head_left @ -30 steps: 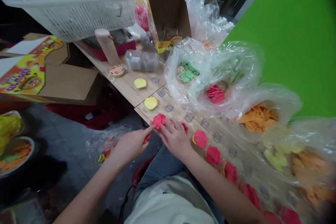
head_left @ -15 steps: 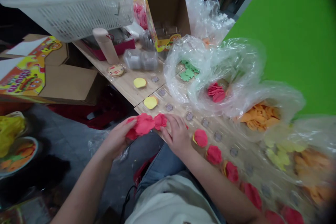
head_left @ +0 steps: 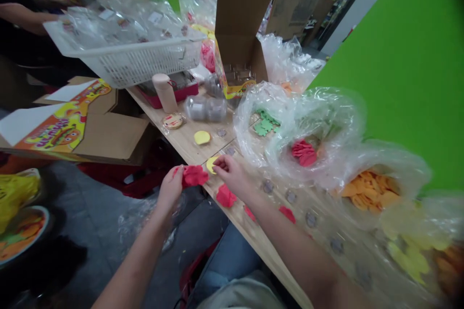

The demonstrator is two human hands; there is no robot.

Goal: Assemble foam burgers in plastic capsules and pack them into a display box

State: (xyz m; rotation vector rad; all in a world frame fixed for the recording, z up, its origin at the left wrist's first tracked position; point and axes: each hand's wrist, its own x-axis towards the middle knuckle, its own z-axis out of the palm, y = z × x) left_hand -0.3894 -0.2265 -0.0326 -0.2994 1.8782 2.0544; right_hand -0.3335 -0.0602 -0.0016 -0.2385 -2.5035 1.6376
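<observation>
My left hand (head_left: 171, 187) is closed around a bunch of thin red wavy-edged foam pieces (head_left: 195, 175), held over the table's near edge. My right hand (head_left: 232, 173) reaches over the table with its fingertips pinched together at a yellow foam disc (head_left: 210, 165). Whether anything is between those fingertips is hard to see. Just below my right hand lies a red foam piece (head_left: 225, 196) near the edge. More red pieces (head_left: 287, 214) show beside my right forearm, which partly hides the row. Another yellow disc (head_left: 202, 137) lies farther up the table.
Clear plastic bags hold green pieces (head_left: 266, 122), red pieces (head_left: 304, 152) and orange pieces (head_left: 371, 190) along the green wall. Farther back stand a pale bottle (head_left: 165, 92), a white basket (head_left: 145, 60) and an open carton (head_left: 239, 14). Another person's arm (head_left: 25, 18) shows at upper left.
My right hand has moved away from the red bunch to the yellow disc. The left hand still holds the bunch. The view has tilted upward, and a red piece now shows below my right hand.
</observation>
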